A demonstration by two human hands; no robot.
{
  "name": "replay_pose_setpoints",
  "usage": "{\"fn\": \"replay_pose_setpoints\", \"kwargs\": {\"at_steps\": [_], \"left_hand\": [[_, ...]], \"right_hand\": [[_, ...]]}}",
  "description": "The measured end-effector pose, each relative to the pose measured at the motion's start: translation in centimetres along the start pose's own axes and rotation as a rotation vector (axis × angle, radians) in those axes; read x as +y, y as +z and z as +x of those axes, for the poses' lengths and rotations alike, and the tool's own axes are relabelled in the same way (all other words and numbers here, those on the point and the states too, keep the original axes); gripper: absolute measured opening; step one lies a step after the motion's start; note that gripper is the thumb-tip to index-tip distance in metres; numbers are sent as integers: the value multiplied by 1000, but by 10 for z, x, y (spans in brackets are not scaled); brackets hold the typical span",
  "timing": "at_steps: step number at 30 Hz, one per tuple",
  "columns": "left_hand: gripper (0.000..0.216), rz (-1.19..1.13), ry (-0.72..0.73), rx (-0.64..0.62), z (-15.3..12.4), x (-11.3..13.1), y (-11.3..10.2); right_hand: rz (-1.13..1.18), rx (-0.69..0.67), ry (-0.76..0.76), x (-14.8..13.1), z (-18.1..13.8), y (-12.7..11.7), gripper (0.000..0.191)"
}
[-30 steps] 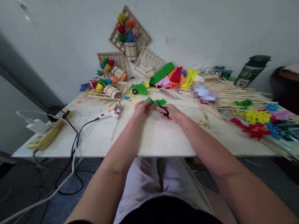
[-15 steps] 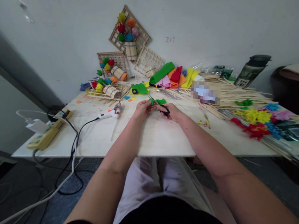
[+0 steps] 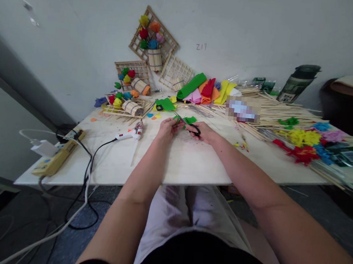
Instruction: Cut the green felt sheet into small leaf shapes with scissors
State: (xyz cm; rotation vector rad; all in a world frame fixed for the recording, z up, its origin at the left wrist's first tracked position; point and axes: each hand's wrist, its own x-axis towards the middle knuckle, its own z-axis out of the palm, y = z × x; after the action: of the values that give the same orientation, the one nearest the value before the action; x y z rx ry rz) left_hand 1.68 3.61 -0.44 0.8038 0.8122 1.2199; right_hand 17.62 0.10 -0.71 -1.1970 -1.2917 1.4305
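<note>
My left hand [image 3: 168, 127] pinches a small piece of green felt-like material [image 3: 177, 118] over the middle of the table. Close by on the right, my right hand [image 3: 202, 132] has its fingers in the handles of black-handled scissors [image 3: 195, 129]. Their blades point up and left toward the green piece. Another green scrap [image 3: 190, 120] lies just behind the scissors. Farther back is a larger green sheet [image 3: 166, 104]. A white hot glue gun [image 3: 129, 134] rests to the left of my left hand.
Several wooden lattice frames [image 3: 174, 72] with colourful flowers stand at the back left. Rolled coloured cloth [image 3: 192, 86] lies by the wall. Thin sticks [image 3: 276, 111], bright tufts [image 3: 303, 138] and a dark bottle [image 3: 299, 84] fill the right. A power strip [image 3: 58, 157] with cables sits at the left edge.
The green piece in my left hand has come slightly away from the scissors, moving left. The scissor blades now show more clearly between my hands.
</note>
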Motion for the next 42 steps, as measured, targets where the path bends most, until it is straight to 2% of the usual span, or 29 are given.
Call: {"fn": "replay_pose_setpoints", "kwargs": {"at_steps": [10,17,23,42], "left_hand": [[10,11,7,1,0,1,1],[14,28,-5,-22,-1,-1,5],[15,14,-25,-30,-3,0,7],[9,-2,15,-19,2,0,-2]], "right_hand": [[5,-6,21,-4,-4,0,14],[50,-3,-13,-8,-9,3,25],[42,1,-25,-5,-6,0,28],[26,16,-6,-1,-1,0,15]]}}
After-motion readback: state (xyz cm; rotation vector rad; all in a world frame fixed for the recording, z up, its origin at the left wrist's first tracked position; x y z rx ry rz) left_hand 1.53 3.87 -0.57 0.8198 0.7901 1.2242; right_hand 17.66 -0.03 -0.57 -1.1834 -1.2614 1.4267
